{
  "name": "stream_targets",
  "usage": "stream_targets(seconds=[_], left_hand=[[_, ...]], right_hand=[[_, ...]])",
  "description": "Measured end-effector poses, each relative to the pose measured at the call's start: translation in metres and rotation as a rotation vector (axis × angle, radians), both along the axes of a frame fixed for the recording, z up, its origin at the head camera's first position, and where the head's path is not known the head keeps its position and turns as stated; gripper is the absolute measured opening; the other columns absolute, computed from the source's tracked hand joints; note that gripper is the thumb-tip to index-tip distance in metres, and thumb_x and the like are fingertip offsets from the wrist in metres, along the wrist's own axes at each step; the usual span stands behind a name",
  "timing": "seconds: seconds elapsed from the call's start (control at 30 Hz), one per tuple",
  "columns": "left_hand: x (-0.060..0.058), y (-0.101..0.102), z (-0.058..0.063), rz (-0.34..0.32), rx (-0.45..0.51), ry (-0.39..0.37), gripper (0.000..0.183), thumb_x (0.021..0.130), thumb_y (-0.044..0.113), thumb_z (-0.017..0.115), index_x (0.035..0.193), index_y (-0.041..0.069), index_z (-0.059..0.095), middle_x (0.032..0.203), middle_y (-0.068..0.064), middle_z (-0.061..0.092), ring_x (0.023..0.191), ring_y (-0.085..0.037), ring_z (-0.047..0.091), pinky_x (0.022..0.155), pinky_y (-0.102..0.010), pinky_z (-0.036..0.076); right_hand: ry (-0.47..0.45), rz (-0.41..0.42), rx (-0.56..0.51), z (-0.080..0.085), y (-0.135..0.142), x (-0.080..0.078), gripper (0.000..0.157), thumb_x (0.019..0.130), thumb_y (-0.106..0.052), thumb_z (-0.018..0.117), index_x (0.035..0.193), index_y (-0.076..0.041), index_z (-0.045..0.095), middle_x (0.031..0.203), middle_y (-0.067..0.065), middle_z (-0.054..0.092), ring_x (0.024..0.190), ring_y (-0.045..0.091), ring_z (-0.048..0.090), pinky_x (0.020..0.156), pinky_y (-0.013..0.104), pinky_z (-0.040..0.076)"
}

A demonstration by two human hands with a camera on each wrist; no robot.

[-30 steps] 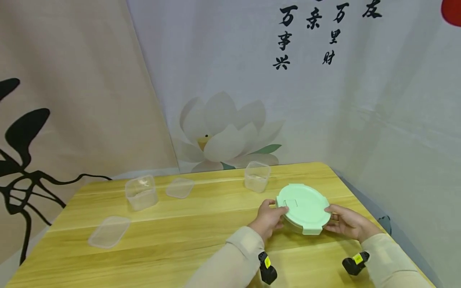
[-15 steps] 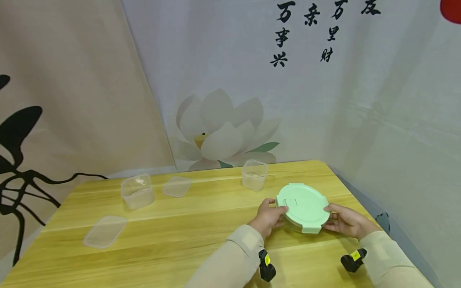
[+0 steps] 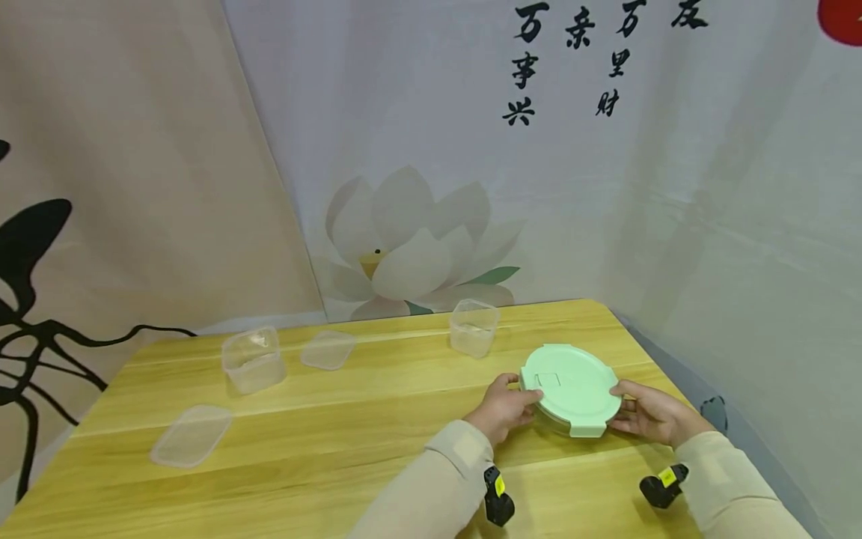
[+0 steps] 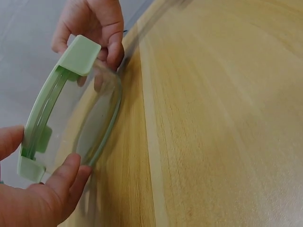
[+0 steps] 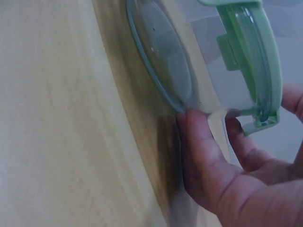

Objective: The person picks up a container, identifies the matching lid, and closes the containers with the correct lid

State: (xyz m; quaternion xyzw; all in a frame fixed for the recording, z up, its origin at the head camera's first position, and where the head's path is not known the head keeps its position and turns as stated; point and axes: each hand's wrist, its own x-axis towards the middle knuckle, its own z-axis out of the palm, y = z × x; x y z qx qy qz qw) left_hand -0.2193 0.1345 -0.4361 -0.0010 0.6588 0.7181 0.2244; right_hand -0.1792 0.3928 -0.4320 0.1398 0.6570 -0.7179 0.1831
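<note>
A round clear food container (image 4: 102,109) wears a mint-green lid (image 3: 569,385) with latch flaps at its rim. Its base is close to the tabletop; whether it touches, I cannot tell. From the left side my left hand (image 3: 501,410) grips it, thumb on the lid's edge and fingers against the clear wall. My right hand (image 3: 656,414) holds the opposite side the same way, thumb at the lid's rim. Through the wall in the right wrist view, a green latch flap (image 5: 229,52) hangs on the far side. The container looks to have nothing inside.
On the wooden table (image 3: 350,442), a clear square tub (image 3: 254,361) stands at the back left and another tub (image 3: 474,329) behind the container. Two flat translucent lids lie left: one lid (image 3: 328,350) at the back, another lid (image 3: 191,436) nearer. A printed curtain (image 3: 417,150) hangs behind.
The head view has turned slightly right, so the table things sit a little further left in it. Both hands keep their hold on the container, with hardly any movement.
</note>
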Motion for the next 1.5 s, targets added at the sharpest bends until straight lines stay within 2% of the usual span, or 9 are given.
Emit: stream_targets(seconds=[0.43,0.87,1.03,1.1,1.17,1.27,1.37,1.43,1.5], left_hand=[[-0.006,-0.004,-0.001,-0.088,-0.016,0.029,0.06,0.089,0.01,0.07,0.138,-0.004,0.038,0.098,-0.013,0.062,0.091,-0.031,0.064,0.082,-0.045,0.055],[-0.005,-0.006,-0.001,-0.091,-0.027,0.04,0.061,0.089,0.011,0.07,0.138,-0.004,0.037,0.103,-0.013,0.063,0.095,-0.032,0.065,0.081,-0.044,0.056],[-0.006,-0.011,0.002,-0.078,-0.069,0.045,0.067,0.087,0.012,0.072,0.14,-0.005,0.035,0.106,-0.016,0.062,0.1,-0.032,0.063,0.082,-0.044,0.055],[-0.007,-0.013,0.002,-0.073,-0.08,0.043,0.069,0.087,0.013,0.073,0.141,-0.004,0.034,0.107,-0.017,0.062,0.101,-0.033,0.062,0.083,-0.044,0.055],[-0.008,-0.016,0.002,-0.068,-0.09,0.042,0.07,0.086,0.013,0.073,0.141,-0.004,0.035,0.11,-0.017,0.061,0.103,-0.033,0.062,0.083,-0.043,0.055],[-0.009,-0.023,0.003,-0.07,-0.096,0.047,0.071,0.086,0.015,0.074,0.142,-0.002,0.035,0.117,-0.02,0.059,0.108,-0.035,0.06,0.084,-0.043,0.055],[-0.011,-0.031,0.005,-0.065,-0.118,0.058,0.071,0.086,0.018,0.073,0.143,-0.001,0.035,0.121,-0.021,0.058,0.111,-0.037,0.059,0.085,-0.044,0.054],[-0.013,-0.036,0.008,-0.062,-0.121,0.069,0.071,0.087,0.018,0.073,0.143,-0.001,0.035,0.122,-0.022,0.058,0.112,-0.037,0.059,0.085,-0.045,0.054],[-0.015,-0.042,0.011,-0.06,-0.121,0.083,0.07,0.087,0.019,0.073,0.143,-0.001,0.036,0.124,-0.022,0.058,0.113,-0.037,0.059,0.086,-0.046,0.054]], right_hand=[[-0.033,-0.002,0.09,0.001,-0.003,-0.001,0.026,0.097,-0.027,0.05,0.113,-0.009,0.041,0.098,0.002,0.056,0.09,0.015,0.061,0.085,0.037,0.053],[-0.052,-0.028,0.126,0.006,-0.005,-0.001,0.026,0.095,-0.028,0.052,0.111,-0.009,0.043,0.096,-0.001,0.057,0.087,0.014,0.062,0.085,0.038,0.053],[-0.061,-0.091,0.135,0.011,-0.004,-0.003,0.054,0.095,-0.029,0.057,0.133,0.0,0.032,0.11,0.007,0.053,0.089,0.012,0.061,0.093,0.044,0.049],[-0.053,-0.115,0.163,0.014,-0.004,-0.004,0.063,0.094,-0.031,0.058,0.139,0.001,0.028,0.123,0.015,0.048,0.09,0.011,0.06,0.095,0.046,0.048],[-0.04,-0.104,0.218,0.017,-0.003,-0.004,0.064,0.095,-0.034,0.056,0.14,0.001,0.029,0.134,0.026,0.041,0.095,0.012,0.059,0.097,0.048,0.047],[-0.014,-0.067,0.288,0.022,-0.002,-0.005,0.061,0.097,-0.038,0.051,0.141,0.001,0.032,0.149,0.033,0.023,0.112,0.027,0.056,0.102,0.053,0.041],[0.013,-0.029,0.354,0.027,-0.003,-0.006,0.063,0.1,-0.039,0.046,0.144,0.002,0.029,0.153,0.032,0.014,0.13,0.042,0.038,0.103,0.054,0.039],[0.025,-0.016,0.395,0.031,-0.003,-0.006,0.068,0.1,-0.04,0.043,0.148,0.003,0.022,0.153,0.032,0.012,0.136,0.046,0.027,0.103,0.053,0.04],[0.032,-0.009,0.424,0.035,-0.002,-0.006,0.073,0.101,-0.041,0.042,0.151,0.004,0.013,0.154,0.032,0.01,0.137,0.047,0.024,0.104,0.053,0.038]])
